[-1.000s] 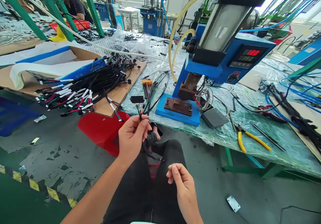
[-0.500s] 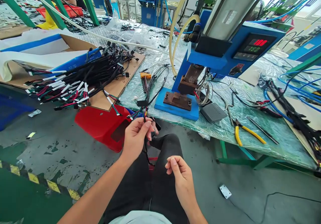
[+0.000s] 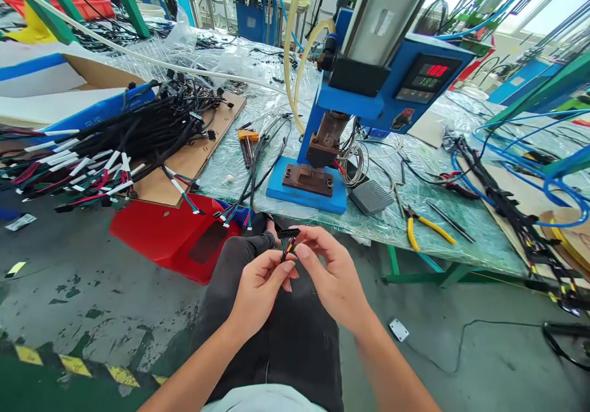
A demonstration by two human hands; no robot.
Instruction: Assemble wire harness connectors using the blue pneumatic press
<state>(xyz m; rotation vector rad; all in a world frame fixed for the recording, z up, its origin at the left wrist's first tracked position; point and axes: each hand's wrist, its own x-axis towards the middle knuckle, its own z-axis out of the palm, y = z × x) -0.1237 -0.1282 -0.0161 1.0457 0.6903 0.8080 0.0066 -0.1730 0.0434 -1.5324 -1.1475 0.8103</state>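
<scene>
Above my lap, both hands are closed on one wire harness end. It carries a flat black connector (image 3: 288,233) with several thin coloured wires (image 3: 288,246), yellow and red among them, coming out below it. My left hand (image 3: 260,286) pinches the wires under the connector between thumb and fingers. My right hand (image 3: 325,264) grips the connector's right side, its thumb by the wires. The rest of the harness is hidden behind my hands.
A blue press (image 3: 306,184) with a digital display stands on the plastic-covered bench. Left of it lie black cable harnesses (image 3: 138,123) on cardboard; a red bin (image 3: 157,233) sits below. Yellow-handled pliers (image 3: 426,224) and a grey pedal (image 3: 371,197) lie to the right.
My right hand has come up from over my lap and taken hold of the connector beside my left hand. The view has shifted to the right.
</scene>
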